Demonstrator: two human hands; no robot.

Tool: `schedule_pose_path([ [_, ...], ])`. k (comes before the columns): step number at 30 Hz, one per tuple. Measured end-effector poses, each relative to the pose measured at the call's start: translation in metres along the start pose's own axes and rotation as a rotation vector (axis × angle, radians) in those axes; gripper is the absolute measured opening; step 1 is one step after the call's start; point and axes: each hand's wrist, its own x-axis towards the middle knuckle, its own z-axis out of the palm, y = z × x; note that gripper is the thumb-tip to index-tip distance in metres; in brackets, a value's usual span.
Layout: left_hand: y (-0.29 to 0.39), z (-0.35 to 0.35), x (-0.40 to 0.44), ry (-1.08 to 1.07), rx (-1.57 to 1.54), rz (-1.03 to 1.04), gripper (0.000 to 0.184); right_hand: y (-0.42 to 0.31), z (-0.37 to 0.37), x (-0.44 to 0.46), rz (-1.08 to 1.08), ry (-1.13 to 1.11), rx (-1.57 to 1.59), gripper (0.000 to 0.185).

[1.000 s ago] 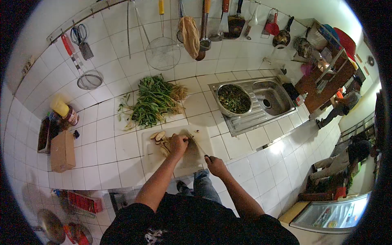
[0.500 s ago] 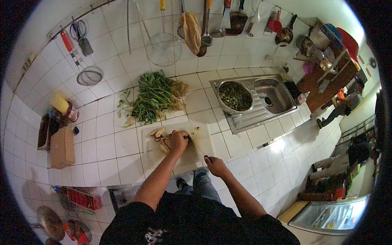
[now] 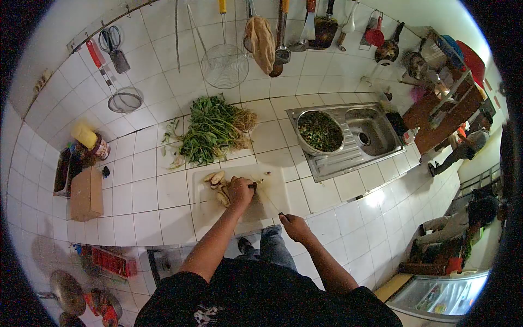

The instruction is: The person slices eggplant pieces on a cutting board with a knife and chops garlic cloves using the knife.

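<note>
My left hand (image 3: 241,192) is closed on a small dark-skinned piece, which looks like the end of an eggplant (image 3: 253,186), over the white cutting board (image 3: 272,173). Pale oval eggplant slices (image 3: 218,177) with dark rims lie to the left of that hand, partly covered by it. In my right hand (image 3: 295,226) is the dark handle of a knife (image 3: 271,204). Its thin blade slants up and left to the fingers of my left hand, by the held piece. Small cut bits (image 3: 267,173) lie near the board's top right.
Leafy greens with roots (image 3: 212,131) lie behind the board. A metal bowl of chopped greens (image 3: 320,132) stands on the drainboard of a steel sink (image 3: 364,137). At left is a cardboard box (image 3: 87,193). Utensils hang along the wall. Other people (image 3: 469,147) are at far right.
The view has shifted slightly, so the whole scene sits a little further right. Both hands keep nearly the same place at the board, still holding the eggplant piece and the knife.
</note>
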Motion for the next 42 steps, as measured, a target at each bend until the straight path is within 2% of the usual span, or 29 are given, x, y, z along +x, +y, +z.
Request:
schedule_pose_path([
  [5, -0.006, 0.006, 0.001, 0.035, -0.036, 0.015, 0.014, 0.0, -0.003, 0.001, 0.019, -0.033, -0.004, 0.055],
  [12, 0.003, -0.005, -0.001, -0.027, 0.034, 0.03, 0.012, -0.002, 0.004, 0.021, -0.067, 0.028, -0.097, 0.053],
  [17, -0.004, 0.007, -0.001, 0.036, 0.027, 0.038, 0.012, -0.005, 0.002, 0.019, -0.166, 0.078, -0.086, 0.053],
  [20, -0.008, 0.01, -0.003, 0.064, -0.014, 0.01, 0.012, 0.001, 0.002, 0.013, -0.119, 0.066, -0.028, 0.052],
  [22, -0.004, 0.005, -0.004, 0.078, -0.044, -0.014, 0.011, -0.006, -0.005, 0.002, 0.041, -0.017, 0.055, 0.052],
  [26, -0.01, 0.007, -0.002, 0.045, 0.035, -0.047, 0.012, 0.003, 0.0, -0.002, -0.04, -0.033, 0.013, 0.059],
  [30, 0.005, -0.01, -0.001, -0.005, 0.125, -0.071, 0.012, 0.001, -0.002, -0.003, 0.029, -0.069, 0.04, 0.059],
  [32, -0.009, 0.006, 0.003, -0.001, 0.09, -0.048, 0.012, 0.003, -0.001, -0.001, 0.046, -0.074, 0.051, 0.059],
  [34, -0.006, -0.001, 0.003, 0.002, 0.057, -0.028, 0.011, 0.013, 0.003, 0.002, 0.021, -0.03, 0.136, 0.05],
  [39, -0.005, -0.003, 0.003, -0.05, 0.049, -0.05, 0.013, 0.017, 0.003, 0.002, 0.036, -0.051, 0.16, 0.053],
  [42, 0.023, -0.033, -0.002, -0.055, 0.083, -0.106, 0.014, 0.016, -0.002, 0.004, 0.058, -0.073, 0.155, 0.054],
])
